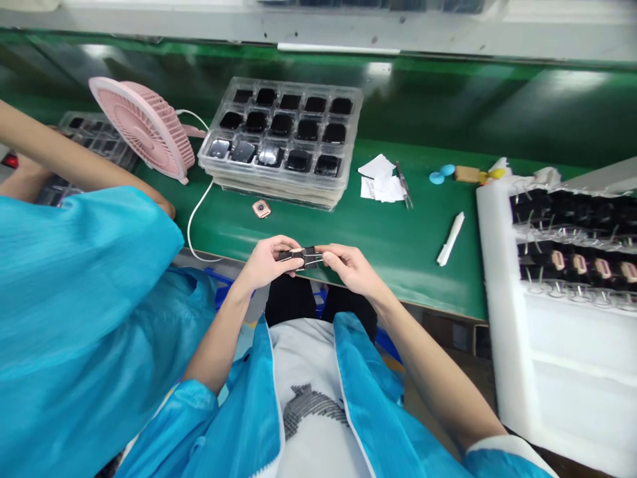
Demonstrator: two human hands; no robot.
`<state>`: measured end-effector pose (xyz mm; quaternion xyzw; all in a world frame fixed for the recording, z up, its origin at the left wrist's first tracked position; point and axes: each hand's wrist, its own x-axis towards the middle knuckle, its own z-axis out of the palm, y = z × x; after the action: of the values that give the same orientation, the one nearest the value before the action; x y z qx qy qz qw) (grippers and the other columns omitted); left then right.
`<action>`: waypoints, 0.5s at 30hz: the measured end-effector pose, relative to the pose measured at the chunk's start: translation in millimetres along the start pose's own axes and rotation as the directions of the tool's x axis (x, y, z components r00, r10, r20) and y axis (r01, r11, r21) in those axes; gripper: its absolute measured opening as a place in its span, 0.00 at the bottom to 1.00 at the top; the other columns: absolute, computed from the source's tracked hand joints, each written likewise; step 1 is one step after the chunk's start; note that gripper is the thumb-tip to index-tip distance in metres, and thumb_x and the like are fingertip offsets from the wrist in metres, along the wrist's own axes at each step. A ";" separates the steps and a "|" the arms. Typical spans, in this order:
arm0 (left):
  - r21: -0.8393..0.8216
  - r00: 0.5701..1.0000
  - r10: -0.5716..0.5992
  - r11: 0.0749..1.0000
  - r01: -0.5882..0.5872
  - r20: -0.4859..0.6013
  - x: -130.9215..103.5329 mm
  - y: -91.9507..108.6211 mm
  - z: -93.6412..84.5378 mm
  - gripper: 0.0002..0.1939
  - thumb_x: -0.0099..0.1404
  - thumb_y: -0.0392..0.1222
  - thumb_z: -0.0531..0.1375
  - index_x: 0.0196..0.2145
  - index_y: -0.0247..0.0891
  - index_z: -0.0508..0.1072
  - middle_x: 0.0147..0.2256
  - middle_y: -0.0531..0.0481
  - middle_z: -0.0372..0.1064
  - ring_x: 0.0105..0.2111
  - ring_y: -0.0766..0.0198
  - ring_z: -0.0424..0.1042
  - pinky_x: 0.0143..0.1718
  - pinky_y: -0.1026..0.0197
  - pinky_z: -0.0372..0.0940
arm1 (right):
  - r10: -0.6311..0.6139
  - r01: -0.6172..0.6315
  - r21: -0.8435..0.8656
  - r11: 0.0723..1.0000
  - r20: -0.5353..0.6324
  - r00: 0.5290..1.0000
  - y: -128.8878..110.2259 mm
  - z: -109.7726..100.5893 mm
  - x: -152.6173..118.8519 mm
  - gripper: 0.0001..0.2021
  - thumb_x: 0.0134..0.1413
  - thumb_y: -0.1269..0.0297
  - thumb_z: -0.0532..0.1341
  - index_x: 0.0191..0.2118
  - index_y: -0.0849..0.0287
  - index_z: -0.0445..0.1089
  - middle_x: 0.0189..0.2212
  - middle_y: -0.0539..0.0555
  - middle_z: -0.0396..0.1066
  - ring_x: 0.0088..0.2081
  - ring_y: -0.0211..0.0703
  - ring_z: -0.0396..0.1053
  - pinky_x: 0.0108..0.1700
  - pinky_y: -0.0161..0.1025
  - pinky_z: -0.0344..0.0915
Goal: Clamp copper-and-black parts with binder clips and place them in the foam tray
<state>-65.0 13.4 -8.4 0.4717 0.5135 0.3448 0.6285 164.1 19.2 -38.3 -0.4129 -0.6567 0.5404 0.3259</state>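
Black binder clips with silver wire handles [309, 257] are held between both hands at the front edge of the green table. My left hand [271, 262] has its fingers wrapped round the clips' left part, and a small light-coloured piece shows between them. On the other side, my right hand [351, 267] pinches the wire handles between thumb and fingers. A small rose-gold watch case [261, 209] lies on the table just beyond my left hand. Further back, a stack of clear trays [279, 179] holds dark square pieces in its compartments.
A pink fan [144, 126] with a white cable stands left of the trays. Tweezers [404, 186], paper pieces [382, 179] and a white pen [450, 239] lie to the right. A white foam box [502, 318] holds rows of clips. Another person's blue sleeve [89, 265] is at left.
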 end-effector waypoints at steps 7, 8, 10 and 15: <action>0.075 0.991 0.009 0.997 -0.019 0.132 -1.1 12.0 0.9 0.18 0.54 0.44 0.74 0.39 0.35 0.75 0.32 0.49 0.76 0.25 0.64 0.75 0.28 0.63 0.73 | 0.096 -0.101 0.056 0.993 0.084 0.992 -21.6 -12.2 -7.3 0.20 0.63 0.52 0.62 0.51 0.63 0.76 0.39 0.56 0.77 0.38 0.46 0.72 0.41 0.39 0.66; 0.106 0.986 0.011 0.994 -0.029 0.166 -1.4 16.1 3.9 0.18 0.54 0.44 0.74 0.40 0.36 0.75 0.32 0.49 0.76 0.26 0.64 0.75 0.29 0.63 0.73 | 0.090 -0.093 0.034 0.995 0.085 0.992 -29.9 -14.5 -10.8 0.20 0.62 0.54 0.64 0.52 0.63 0.76 0.39 0.56 0.77 0.37 0.45 0.71 0.40 0.39 0.66; 0.171 0.974 0.016 0.984 -0.056 0.225 -0.4 25.4 12.1 0.18 0.57 0.46 0.73 0.41 0.37 0.74 0.34 0.49 0.76 0.28 0.62 0.76 0.31 0.63 0.74 | 0.061 -0.061 -0.006 0.998 0.070 0.996 -47.7 -19.2 -19.7 0.19 0.62 0.57 0.64 0.54 0.62 0.75 0.40 0.54 0.77 0.37 0.43 0.71 0.41 0.37 0.66; 0.246 0.930 0.023 0.962 -0.120 0.367 18.3 47.3 40.7 0.22 0.61 0.51 0.70 0.48 0.41 0.70 0.42 0.47 0.74 0.29 0.61 0.77 0.24 0.63 0.71 | 0.097 -0.104 -0.079 0.991 -0.091 0.991 -74.9 -37.5 -52.9 0.15 0.61 0.62 0.66 0.52 0.61 0.75 0.37 0.52 0.76 0.36 0.39 0.72 0.40 0.34 0.66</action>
<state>-18.8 35.5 31.7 0.6250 0.4130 0.2036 0.6304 206.2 -17.2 43.6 -0.4820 -0.6423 0.5098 0.3087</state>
